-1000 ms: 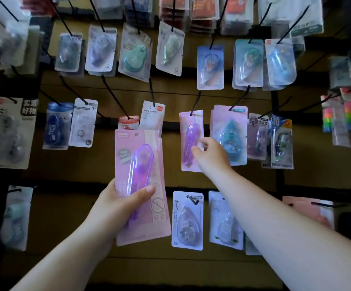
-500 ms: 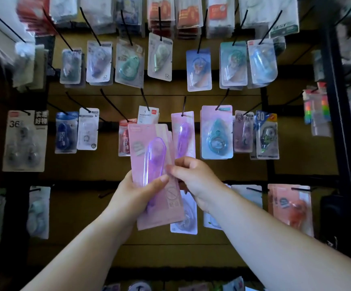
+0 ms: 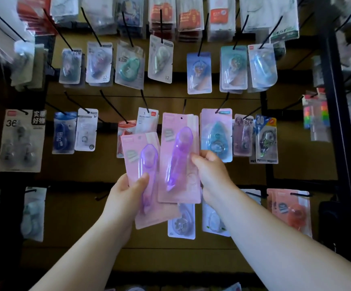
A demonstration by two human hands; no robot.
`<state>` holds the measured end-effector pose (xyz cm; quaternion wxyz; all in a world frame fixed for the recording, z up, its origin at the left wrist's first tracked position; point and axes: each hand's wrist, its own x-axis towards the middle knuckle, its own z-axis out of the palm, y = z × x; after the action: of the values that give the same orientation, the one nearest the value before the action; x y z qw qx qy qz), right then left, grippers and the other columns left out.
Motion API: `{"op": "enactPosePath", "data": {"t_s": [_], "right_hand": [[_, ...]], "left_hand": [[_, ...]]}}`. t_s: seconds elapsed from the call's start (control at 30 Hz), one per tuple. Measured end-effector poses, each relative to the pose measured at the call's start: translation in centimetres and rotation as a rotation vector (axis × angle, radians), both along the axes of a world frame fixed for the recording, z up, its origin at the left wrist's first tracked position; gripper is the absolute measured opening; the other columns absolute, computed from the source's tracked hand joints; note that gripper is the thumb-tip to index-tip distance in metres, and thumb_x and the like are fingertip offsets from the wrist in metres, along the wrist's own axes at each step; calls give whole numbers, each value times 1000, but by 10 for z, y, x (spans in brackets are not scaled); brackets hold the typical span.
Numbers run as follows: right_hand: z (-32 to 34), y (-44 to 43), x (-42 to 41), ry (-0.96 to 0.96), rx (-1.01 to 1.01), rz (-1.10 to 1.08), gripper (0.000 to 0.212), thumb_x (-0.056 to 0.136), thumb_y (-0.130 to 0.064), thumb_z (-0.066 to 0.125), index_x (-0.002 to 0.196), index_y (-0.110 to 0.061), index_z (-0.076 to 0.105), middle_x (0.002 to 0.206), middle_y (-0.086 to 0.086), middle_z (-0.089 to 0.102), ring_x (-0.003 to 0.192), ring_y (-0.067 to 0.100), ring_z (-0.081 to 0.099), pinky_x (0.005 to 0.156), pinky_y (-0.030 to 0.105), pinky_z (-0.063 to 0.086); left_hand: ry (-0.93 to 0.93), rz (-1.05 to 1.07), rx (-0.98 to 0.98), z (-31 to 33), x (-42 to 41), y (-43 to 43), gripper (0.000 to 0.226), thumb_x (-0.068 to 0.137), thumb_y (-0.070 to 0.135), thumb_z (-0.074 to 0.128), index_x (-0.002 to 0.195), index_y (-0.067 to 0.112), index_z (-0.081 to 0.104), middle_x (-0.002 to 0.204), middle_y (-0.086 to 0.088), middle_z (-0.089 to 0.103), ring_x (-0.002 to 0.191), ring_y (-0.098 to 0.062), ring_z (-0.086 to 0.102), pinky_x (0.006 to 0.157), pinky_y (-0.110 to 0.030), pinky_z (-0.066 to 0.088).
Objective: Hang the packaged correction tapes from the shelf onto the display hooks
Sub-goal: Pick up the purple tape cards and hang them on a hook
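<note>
Before the hooks [image 3: 112, 106], left hand [image 3: 126, 192] gripping one pink pack [image 3: 133, 162], right hand [image 3: 210, 175] gripping a second pack [image 3: 170, 160]

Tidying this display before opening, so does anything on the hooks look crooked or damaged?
Nothing looks damaged. Only the pink correction tape packs in the left hand sit tilted; one lower hook beside that hand seems bare.

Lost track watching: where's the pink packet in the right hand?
The pink packet is centre of head view, in the right hand below a hook, between packets in the left hand and a teal tape.
</note>
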<state>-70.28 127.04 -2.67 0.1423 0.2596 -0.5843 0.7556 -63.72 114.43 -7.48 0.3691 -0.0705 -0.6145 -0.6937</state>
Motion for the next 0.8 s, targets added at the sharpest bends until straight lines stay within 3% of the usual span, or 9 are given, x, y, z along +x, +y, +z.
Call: {"op": "enactPosePath", "data": {"t_s": [0.1,0.17,0.3,0.37,0.43,0.57,0.63,0.7,0.8], "right_hand": [[14,9,1,91,-35,-107,25,89,-11,50,67,-22,47,69,-4,50,64,11,47,60,19,40],[26,14,-1,127,-27,-186,26,89,-11,49,66,-22,46,64,-4,47,57,9,43,52,16,36],[53,14,-11,146,67,-355,14,89,-10,48,77,-17,50,62,-2,46,56,12,41,51,22,31],[63,11,-13,154,106,-382,11,90,-11,47,86,-13,57,74,3,50,63,15,43,51,21,31],[67,7,-15,153,142,-394,15,91,-11,47,94,-5,61,83,7,50,68,17,44,52,20,30],[68,2,-19,152,176,-406,19,92,-12,47,104,-4,60,77,5,50,70,18,45,51,19,29],[66,1,-21,154,182,-409,14,91,-12,47,88,-5,59,76,5,49,71,19,44,50,19,29],[62,3,-25,149,189,-418,23,92,-14,47,69,-15,49,69,1,46,61,14,42,49,19,29],[59,2,-28,141,208,-424,14,93,-17,46,79,-14,50,65,-3,44,60,12,41,50,20,31]], "left_hand": [[-2,22,-14,-2,3,-9,9,92,26,49,93,20,57,88,-5,67,81,-22,66,67,-37,53],[-3,28,-20,-4,5,-13,8,91,27,50,91,21,55,87,-4,65,78,-19,65,60,-32,51],[-10,32,-47,-6,8,-23,16,89,28,50,101,17,54,88,-5,64,80,-21,64,61,-33,51],[-12,36,-54,-6,9,-28,19,88,27,51,104,16,54,89,-6,64,81,-22,64,63,-34,51],[-16,32,-54,-7,9,-33,22,88,26,51,106,15,55,91,-7,64,82,-23,64,65,-36,52],[-34,32,-68,-11,10,-41,15,87,27,51,99,18,56,94,-11,65,85,-27,65,71,-40,53],[-33,29,-75,-13,12,-44,12,87,26,51,96,20,56,93,-10,65,84,-26,65,69,-39,53],[-29,25,-84,-14,13,-46,7,87,25,51,91,22,56,91,-9,65,82,-24,65,66,-36,52],[-29,10,-86,-17,13,-48,6,87,25,51,90,22,56,91,-9,65,82,-25,64,65,-36,51]]}}
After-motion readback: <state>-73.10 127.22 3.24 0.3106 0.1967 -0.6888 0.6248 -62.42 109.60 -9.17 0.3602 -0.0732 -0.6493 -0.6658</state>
